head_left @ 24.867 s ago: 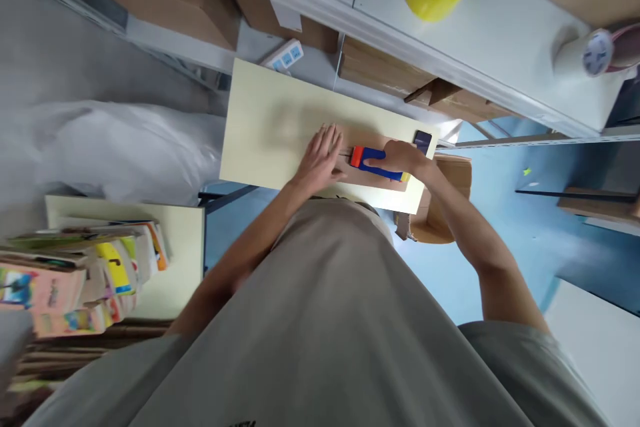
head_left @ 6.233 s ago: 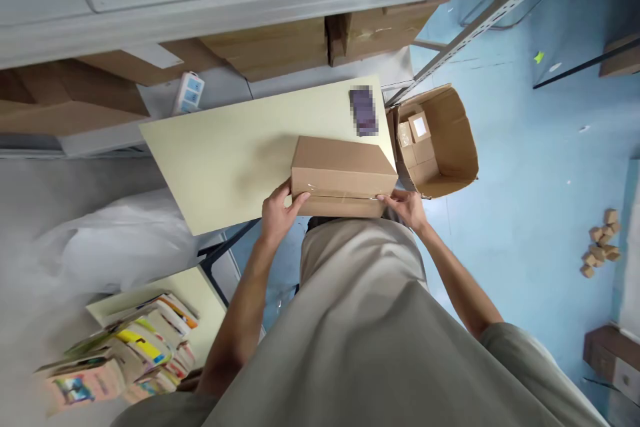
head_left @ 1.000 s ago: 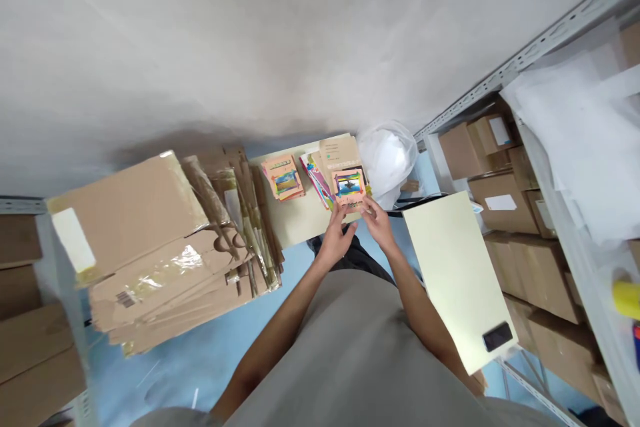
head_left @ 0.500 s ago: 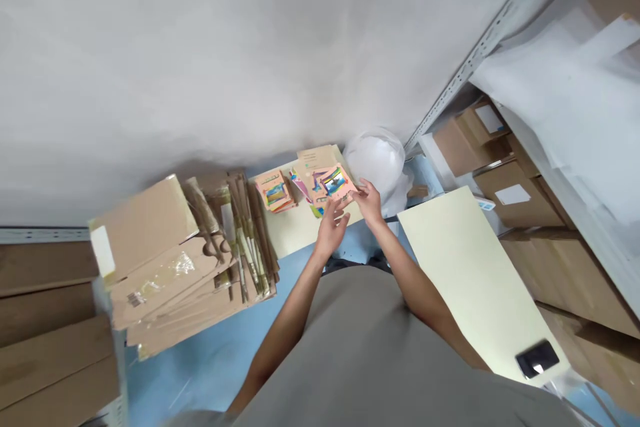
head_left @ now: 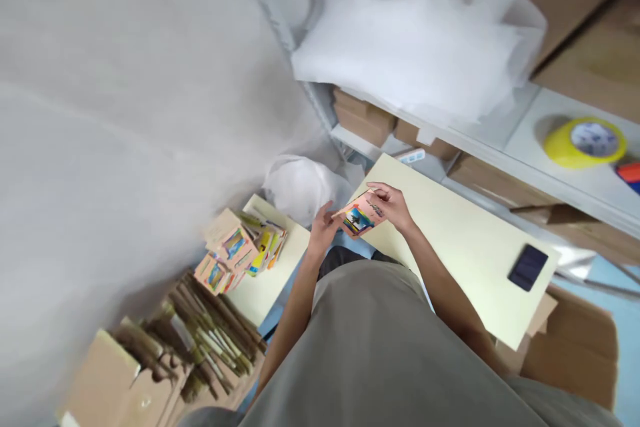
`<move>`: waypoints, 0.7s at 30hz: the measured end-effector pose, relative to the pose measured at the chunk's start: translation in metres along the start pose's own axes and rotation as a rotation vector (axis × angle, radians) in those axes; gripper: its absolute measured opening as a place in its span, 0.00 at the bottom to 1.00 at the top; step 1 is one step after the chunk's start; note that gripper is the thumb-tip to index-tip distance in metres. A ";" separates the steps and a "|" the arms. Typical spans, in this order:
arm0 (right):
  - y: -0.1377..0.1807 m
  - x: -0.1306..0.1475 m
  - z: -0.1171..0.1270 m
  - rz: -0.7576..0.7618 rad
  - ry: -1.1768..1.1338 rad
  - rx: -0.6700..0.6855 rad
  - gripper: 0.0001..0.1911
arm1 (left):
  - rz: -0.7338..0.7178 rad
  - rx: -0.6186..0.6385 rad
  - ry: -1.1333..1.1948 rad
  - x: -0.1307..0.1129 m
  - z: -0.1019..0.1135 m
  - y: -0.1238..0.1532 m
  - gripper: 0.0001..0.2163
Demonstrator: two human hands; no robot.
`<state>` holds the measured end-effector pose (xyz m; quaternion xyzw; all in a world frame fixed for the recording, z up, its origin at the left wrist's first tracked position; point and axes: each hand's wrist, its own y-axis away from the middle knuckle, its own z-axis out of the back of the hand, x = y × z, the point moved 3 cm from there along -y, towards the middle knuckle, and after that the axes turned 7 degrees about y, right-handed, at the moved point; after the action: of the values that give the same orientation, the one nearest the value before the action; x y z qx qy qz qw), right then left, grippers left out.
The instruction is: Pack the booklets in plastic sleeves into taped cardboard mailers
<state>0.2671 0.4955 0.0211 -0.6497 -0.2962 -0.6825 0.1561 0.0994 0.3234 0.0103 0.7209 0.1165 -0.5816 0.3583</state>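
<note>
A small pink booklet [head_left: 363, 215] with a colourful picture on its cover is held in my right hand [head_left: 393, 203], fingers curled round its far edge. My left hand [head_left: 323, 227] touches the booklet's near-left corner with its fingers partly spread. Both hands hover above the left end of a pale yellow table [head_left: 465, 247]. A pile of similar colourful booklets [head_left: 240, 250] lies on a second, lower table [head_left: 267, 280] to the left.
A dark phone [head_left: 528, 267] lies on the yellow table's right end. Flattened cardboard boxes [head_left: 180, 347] are stacked at lower left. White plastic bags [head_left: 300, 187] sit by the shelf; yellow tape [head_left: 584, 141] is on the shelf. An open carton [head_left: 575, 347] stands at lower right.
My head and body have turned right, from the booklet pile toward the yellow table. The pink booklet has come off the pile and travelled with my hands over the table's left end.
</note>
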 end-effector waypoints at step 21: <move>0.097 0.007 0.097 0.038 0.052 -0.973 0.31 | 0.342 0.502 0.279 -0.026 -0.139 -0.030 0.29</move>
<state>0.4015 0.4802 0.0456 -0.6353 0.0732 -0.7549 -0.1456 0.1790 0.4415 0.0320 0.8686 -0.1051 -0.4192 0.2425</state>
